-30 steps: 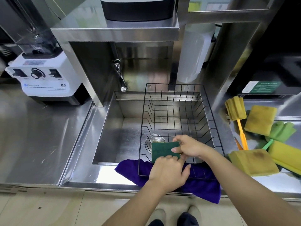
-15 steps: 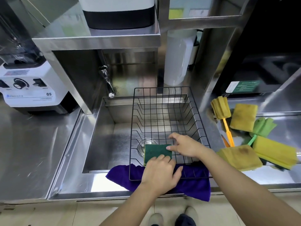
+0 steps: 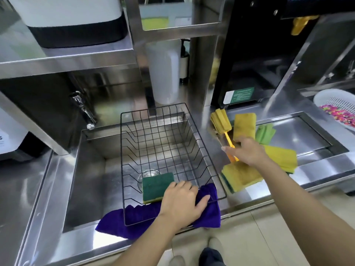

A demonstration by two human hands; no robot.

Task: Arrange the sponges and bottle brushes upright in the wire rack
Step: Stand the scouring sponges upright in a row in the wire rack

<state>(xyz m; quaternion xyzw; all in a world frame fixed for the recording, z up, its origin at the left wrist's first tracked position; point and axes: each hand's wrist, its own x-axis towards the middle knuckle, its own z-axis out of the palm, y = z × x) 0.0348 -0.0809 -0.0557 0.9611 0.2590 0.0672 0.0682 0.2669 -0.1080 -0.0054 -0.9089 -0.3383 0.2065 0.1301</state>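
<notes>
Far left: white appliance base (image 3: 9, 135) on steel counter (image 3: 21, 189), partly out of view. Above: steel shelf (image 3: 65, 58) bearing white-and-black machine (image 3: 73, 22). Chrome tap (image 3: 82, 110) angled down over left rear corner of sink basin (image 3: 90, 179).

Centre: black wire rack (image 3: 169, 150) sitting across sink, near edge resting on purple cloth (image 3: 134, 219) draped over sink's front lip. One green-faced scouring sponge (image 3: 156, 187) inside rack at near end, standing on edge, yellow layer underneath, leaning slightly back. Left hand (image 3: 182, 204) palm-down at rack's near edge, fingers curled over wire and touching sponge's right side, thumb spread over cloth; not closed around anything. Translucent white jug (image 3: 165, 73) upright behind rack.

Right of rack, on counter: yellow-headed bottle brush (image 3: 221, 123) with orange handle, lying flat, head pointing away. Right hand (image 3: 247, 150) over handle's lower part, fingers loosely extended, index pointing left; contact with handle probable, firm grip cannot be told. Yellow sponge (image 3: 245, 126) just beyond hand; green bottle brush head (image 3: 266, 133) beside it. Yellow sponge with green backing (image 3: 240, 177) under right forearm, another yellow sponge (image 3: 282, 158) to its right, near recessed steel tray (image 3: 311, 139).

Far right: white colander (image 3: 334, 104) holding multicoloured bits.
</notes>
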